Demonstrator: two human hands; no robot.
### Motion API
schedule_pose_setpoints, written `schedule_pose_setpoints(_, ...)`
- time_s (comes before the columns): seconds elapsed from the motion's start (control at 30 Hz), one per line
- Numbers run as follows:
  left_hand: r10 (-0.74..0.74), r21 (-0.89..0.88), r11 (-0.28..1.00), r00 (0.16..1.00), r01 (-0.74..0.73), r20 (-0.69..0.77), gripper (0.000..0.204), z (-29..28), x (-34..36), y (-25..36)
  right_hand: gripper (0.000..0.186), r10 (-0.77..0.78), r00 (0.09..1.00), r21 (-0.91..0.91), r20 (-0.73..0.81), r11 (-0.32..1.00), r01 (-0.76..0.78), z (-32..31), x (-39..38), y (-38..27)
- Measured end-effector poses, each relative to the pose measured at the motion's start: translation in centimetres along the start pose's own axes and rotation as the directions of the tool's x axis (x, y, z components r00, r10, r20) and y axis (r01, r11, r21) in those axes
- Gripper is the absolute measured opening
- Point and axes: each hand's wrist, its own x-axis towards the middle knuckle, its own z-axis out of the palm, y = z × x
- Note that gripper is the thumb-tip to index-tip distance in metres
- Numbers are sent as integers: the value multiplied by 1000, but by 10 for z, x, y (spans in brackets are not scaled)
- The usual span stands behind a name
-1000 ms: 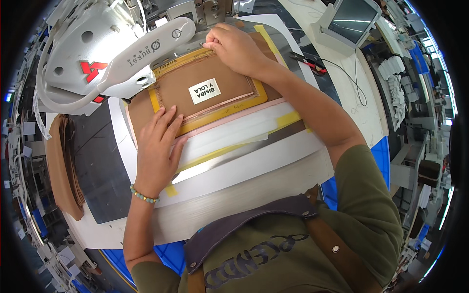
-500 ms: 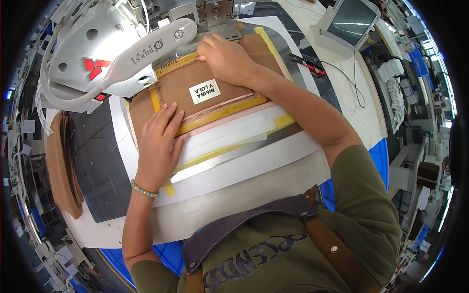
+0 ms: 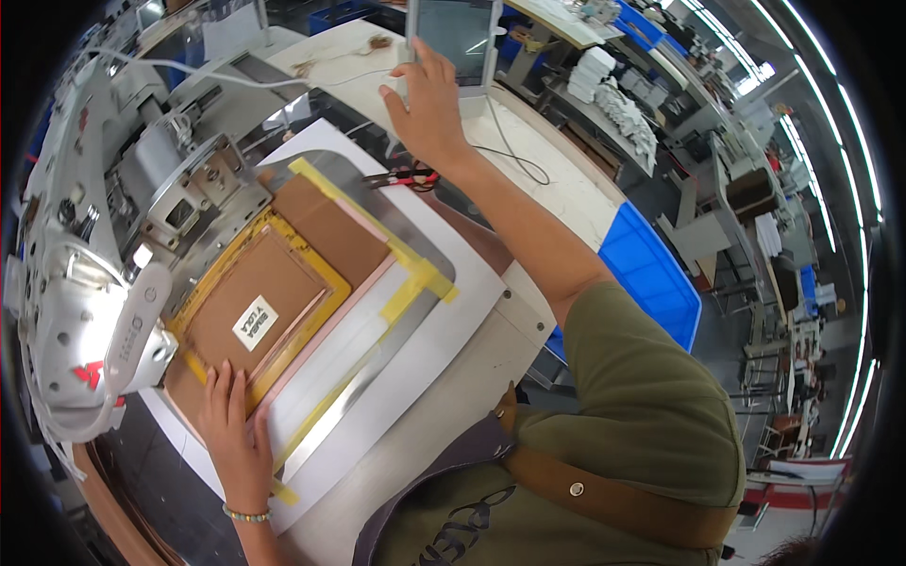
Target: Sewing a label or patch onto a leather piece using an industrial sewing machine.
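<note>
My left hand (image 3: 231, 426) lies with spread fingers on the near left corner of a yellow frame (image 3: 308, 253), holding nothing. Inside that frame is a flat brown panel (image 3: 269, 274) with a small white printed label (image 3: 256, 323). My right hand (image 3: 429, 115) is raised at the far side of the table, fingers apart, with a fingertip at the lower left edge of a screen panel (image 3: 455, 42). Whether that fingertip touches the panel I cannot tell. The frame lies on a metal plate with yellow tape (image 3: 415, 274), next to a white sewing machine (image 3: 104, 335).
Red-and-black hand snips (image 3: 401, 177) lie beyond the plate, near a grey cable (image 3: 510, 151). A white sheet (image 3: 462, 283) sits under the plate. A blue bin (image 3: 651, 278) stands to the right of the table. The machine's head and arm take up the left side.
My right hand has left the far edge of the yellow frame and reached out to the screen panel. My left hand stays at the frame. The view has swung to the right.
</note>
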Motion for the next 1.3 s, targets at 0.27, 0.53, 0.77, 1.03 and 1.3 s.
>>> schedule_pose_setpoints(0.27, 16, -20, 1000, 1000, -16, 19, 50, 10, 15, 11, 28, 132, 991, -466, -37, 875, -134, -53, -7, 102)
schedule_pose_setpoints(0.53, 55, 33, 998, 998, -55, 20, 54, 0, 4, 5, 33, 88, 992, -484, -85, 867, -119, -10, 1, 132)
schedule_pose_setpoints(0.77, 71, 4, 997, 997, -71, 35, 53, 3, 16, -4, 39, -42, 999, -596, -9, 802, 28, -36, 1, 182)
schedule_pose_setpoints(1.03, 124, -15, 992, 992, -124, 18, 52, 1, 9, -9, 43, 143, 988, -576, 61, 813, -82, -23, -4, 167)
schedule_pose_setpoints(1.3, 82, -41, 996, 995, -85, -61, 47, 5, 16, -22, 32, -112, 989, -205, 92, 970, 129, -23, -13, 55)
